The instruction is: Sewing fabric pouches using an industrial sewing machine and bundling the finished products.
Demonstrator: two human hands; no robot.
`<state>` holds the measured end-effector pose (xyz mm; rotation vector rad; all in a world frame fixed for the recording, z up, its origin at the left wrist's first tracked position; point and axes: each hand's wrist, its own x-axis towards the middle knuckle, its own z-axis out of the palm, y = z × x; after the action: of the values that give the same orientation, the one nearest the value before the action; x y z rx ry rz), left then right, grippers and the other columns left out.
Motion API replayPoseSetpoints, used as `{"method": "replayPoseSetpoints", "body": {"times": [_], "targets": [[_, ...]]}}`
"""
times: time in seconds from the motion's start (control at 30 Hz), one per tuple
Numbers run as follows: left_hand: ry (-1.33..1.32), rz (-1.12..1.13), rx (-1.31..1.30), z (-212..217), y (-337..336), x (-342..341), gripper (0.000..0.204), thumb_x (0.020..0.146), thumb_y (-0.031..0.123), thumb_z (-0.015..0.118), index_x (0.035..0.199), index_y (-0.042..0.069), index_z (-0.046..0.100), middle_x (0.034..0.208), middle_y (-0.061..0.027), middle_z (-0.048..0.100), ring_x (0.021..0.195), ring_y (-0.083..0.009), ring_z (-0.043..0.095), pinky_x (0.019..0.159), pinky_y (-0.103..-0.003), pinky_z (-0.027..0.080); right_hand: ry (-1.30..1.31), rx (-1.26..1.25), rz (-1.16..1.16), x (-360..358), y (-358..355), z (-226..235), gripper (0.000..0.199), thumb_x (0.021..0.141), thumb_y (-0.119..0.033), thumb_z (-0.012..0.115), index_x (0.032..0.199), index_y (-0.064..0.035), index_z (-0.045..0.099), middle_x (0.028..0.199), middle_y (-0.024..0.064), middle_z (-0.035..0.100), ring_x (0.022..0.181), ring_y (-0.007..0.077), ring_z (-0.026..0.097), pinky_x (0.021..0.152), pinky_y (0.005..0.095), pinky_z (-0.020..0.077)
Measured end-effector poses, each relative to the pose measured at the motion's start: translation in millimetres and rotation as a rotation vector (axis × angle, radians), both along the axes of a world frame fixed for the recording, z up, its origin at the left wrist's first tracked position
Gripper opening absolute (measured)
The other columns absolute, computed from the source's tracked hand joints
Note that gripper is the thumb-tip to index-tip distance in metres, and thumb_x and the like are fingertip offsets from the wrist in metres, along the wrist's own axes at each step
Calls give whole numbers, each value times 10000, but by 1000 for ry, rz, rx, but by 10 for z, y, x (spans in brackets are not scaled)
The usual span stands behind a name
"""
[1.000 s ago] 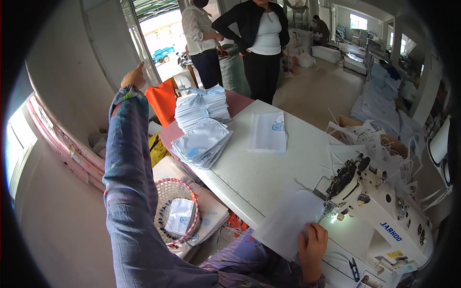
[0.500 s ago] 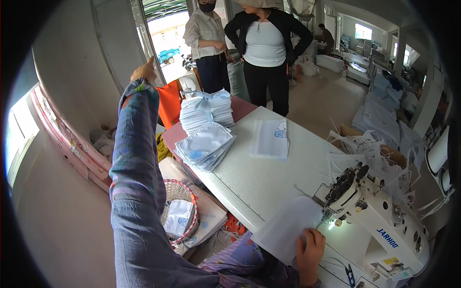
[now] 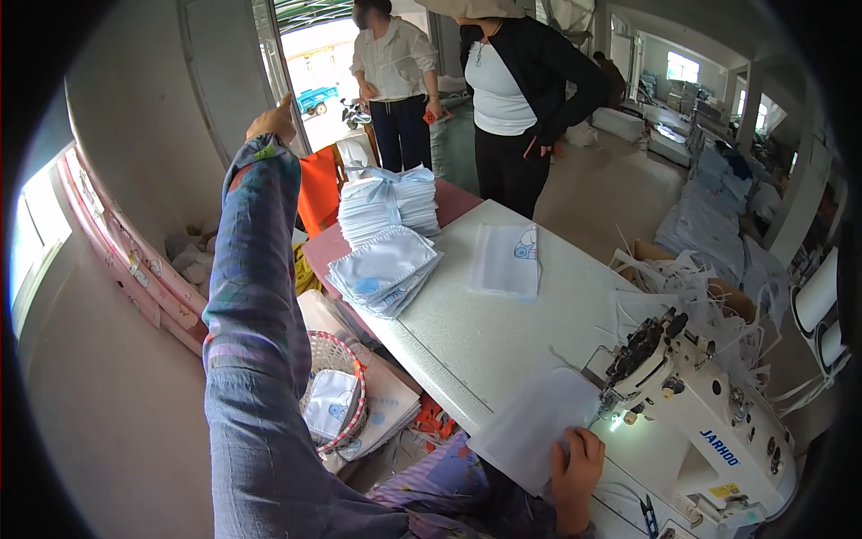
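Note:
My left arm stretches far forward, and my left hand [image 3: 272, 124] points with its index finger toward the doorway, holding nothing. At the sewing machine [image 3: 696, 404], my right hand [image 3: 577, 472] rests with bent fingers on the right edge of a white cloth piece [image 3: 530, 427]. One end of that cloth lies by the lit needle area; its near corner hangs over the table edge. A tied stack of white cloth pieces [image 3: 388, 211] stands at the far left of the table [image 3: 467, 337]. Before it lies a looser pile of stitched pieces [image 3: 382, 274]. Another printed piece [image 3: 505, 260] lies flat mid-table.
Thread snips [image 3: 648, 516] lie near the machine's base. Below on the left is a woven basket [image 3: 362, 386] with a printed piece inside. White strips [image 3: 709, 287] spill from a box behind the machine. Two people [image 3: 395, 81] stand beyond the table. Thread cones [image 3: 819, 301] hang at the right.
My left hand stays raised and pointing; my right hand stays on the cloth. Both people have turned toward the doorway, and the one in black has shifted right.

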<state>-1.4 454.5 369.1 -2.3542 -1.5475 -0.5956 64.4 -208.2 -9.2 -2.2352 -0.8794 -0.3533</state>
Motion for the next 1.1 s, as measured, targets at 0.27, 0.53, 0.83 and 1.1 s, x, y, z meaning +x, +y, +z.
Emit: {"method": "replayPoseSetpoints", "body": {"times": [0.27,0.53,0.83,1.1], "targets": [[0,19,-9,-22,-18,-13,765,1019,72,421,1688,372,203,1444,-150,650,1343,-337,622,1094,-468,519,4,-1,-1,-12,8,25,342,859,-103,758,1175,10,696,1247,172,631,1127,393,590,971,489,494],[-4,8,-15,-52,-3,-59,784,999,66,442,1689,360,212,1431,-152,658,1330,-339,629,1084,-473,519,2,3,-1,-9,17,38,336,864,-103,759,1172,15,697,1243,172,632,1124,389,591,970,484,494],[-18,6,-31,-113,68,-136,805,976,61,484,1690,328,224,1419,-159,663,1328,-343,629,1094,-476,512,-17,3,1,-2,2,16,333,861,-104,764,1166,14,703,1241,171,633,1113,388,595,961,483,498],[-19,4,-36,-115,52,-137,794,982,70,475,1689,330,226,1421,-164,661,1327,-346,630,1090,-480,513,-20,5,6,-3,-1,2,337,860,-104,761,1171,9,698,1240,168,634,1108,391,595,959,487,496]]}}
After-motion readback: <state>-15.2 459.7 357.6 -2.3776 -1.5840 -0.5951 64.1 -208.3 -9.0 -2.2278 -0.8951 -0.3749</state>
